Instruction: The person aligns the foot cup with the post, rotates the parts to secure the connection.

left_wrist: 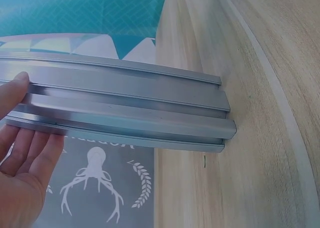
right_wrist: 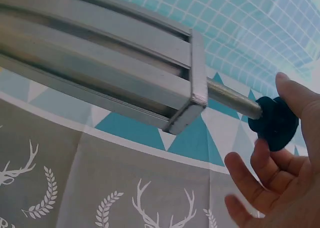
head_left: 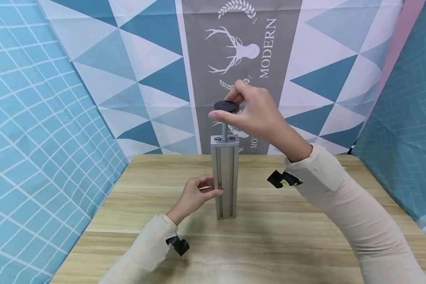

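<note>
An aluminium profile (head_left: 226, 177) with grooved sides stands upright on the wooden table. My left hand (head_left: 195, 194) grips its lower half, thumb on one face and fingers round the side, as the left wrist view shows too. A metal end plate (head_left: 217, 144) with two bolts caps the profile's top. From its middle rises a threaded rod (right_wrist: 234, 98), which carries a black round levelling foot (head_left: 226, 106) at its upper end. My right hand (head_left: 253, 108) pinches that foot by its edge between thumb and fingers; in the right wrist view the other fingers are spread below it.
The wooden table (head_left: 156, 240) spreads around the profile. A patterned cloth (head_left: 156, 67) with triangles and deer heads hangs behind, and blue cloths line the left (head_left: 39, 138) and right (head_left: 404, 130) sides. Black mounts sit on both wrists.
</note>
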The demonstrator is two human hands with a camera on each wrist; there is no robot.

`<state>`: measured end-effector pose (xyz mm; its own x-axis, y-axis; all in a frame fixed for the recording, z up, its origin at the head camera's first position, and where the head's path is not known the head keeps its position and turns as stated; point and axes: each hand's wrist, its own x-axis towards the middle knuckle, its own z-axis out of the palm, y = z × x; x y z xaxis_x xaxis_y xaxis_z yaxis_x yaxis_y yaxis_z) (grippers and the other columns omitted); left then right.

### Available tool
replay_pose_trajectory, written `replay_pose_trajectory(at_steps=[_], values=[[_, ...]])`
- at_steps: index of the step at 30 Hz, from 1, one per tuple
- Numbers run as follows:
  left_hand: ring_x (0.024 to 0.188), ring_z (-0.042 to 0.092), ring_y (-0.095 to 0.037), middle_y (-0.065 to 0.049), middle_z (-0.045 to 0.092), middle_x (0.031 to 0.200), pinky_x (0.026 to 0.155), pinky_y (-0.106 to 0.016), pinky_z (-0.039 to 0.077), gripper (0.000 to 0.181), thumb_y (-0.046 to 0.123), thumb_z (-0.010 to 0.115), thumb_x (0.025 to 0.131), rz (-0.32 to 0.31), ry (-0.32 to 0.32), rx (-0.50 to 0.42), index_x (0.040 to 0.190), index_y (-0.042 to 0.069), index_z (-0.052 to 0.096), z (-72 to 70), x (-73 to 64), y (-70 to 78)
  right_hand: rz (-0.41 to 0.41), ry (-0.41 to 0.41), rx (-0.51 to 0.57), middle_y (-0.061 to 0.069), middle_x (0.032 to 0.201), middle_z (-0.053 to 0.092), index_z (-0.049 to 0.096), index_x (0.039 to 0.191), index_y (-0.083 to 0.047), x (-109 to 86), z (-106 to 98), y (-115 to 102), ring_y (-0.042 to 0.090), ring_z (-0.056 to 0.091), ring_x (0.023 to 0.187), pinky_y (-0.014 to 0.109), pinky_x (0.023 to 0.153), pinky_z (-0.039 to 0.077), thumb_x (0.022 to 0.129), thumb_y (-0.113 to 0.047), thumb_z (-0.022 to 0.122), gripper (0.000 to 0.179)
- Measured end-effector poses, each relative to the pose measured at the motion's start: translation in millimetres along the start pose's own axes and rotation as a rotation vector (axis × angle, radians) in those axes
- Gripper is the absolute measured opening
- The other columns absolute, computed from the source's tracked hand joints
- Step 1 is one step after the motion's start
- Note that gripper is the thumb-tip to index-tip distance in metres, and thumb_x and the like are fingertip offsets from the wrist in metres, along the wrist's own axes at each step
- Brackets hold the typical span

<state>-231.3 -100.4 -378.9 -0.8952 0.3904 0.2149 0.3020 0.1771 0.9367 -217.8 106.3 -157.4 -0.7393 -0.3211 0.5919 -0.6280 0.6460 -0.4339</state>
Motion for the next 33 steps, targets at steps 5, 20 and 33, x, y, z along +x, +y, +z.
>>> replay_pose_trajectory(at_steps=[5,20,33], values=[[0.102,0.066,-0.025,-0.014,0.068,0.109,0.085,-0.027,0.051,0.04,0.011,0.077,0.081,-0.003,0.002,-0.004,0.118,0.003,0.065,0.9,0.8,-1.0,-0.008,-0.096,-0.018,0.004,0.105,0.063,0.055,0.11,-0.008,3.4,-4,4,0.018,0.057,0.093,0.036,0.08,0.043,0.082,-0.046,0.072,0.05],[0.102,0.066,-0.029,-0.017,0.067,0.109,0.084,-0.03,0.052,0.036,0.004,0.073,0.083,-0.035,-0.013,0.01,0.117,-0.003,0.064,0.4,-7.6,28.2,-0.201,-0.351,0.292,0.01,0.127,0.059,0.061,0.128,-0.003,15.3,-16,23,0.02,0.063,0.099,0.025,0.081,0.048,0.093,-0.007,0.062,0.035],[0.105,0.065,-0.026,-0.013,0.068,0.11,0.085,-0.031,0.052,0.037,0.01,0.076,0.082,-0.014,-0.013,0.018,0.118,0.005,0.065,-0.1,1.8,-1.8,-0.064,0.097,0.06,0.004,0.097,0.067,0.07,0.101,-0.006,-1.1,6,9,0.016,0.059,0.091,0.032,0.083,0.045,0.076,-0.031,0.082,0.037]])
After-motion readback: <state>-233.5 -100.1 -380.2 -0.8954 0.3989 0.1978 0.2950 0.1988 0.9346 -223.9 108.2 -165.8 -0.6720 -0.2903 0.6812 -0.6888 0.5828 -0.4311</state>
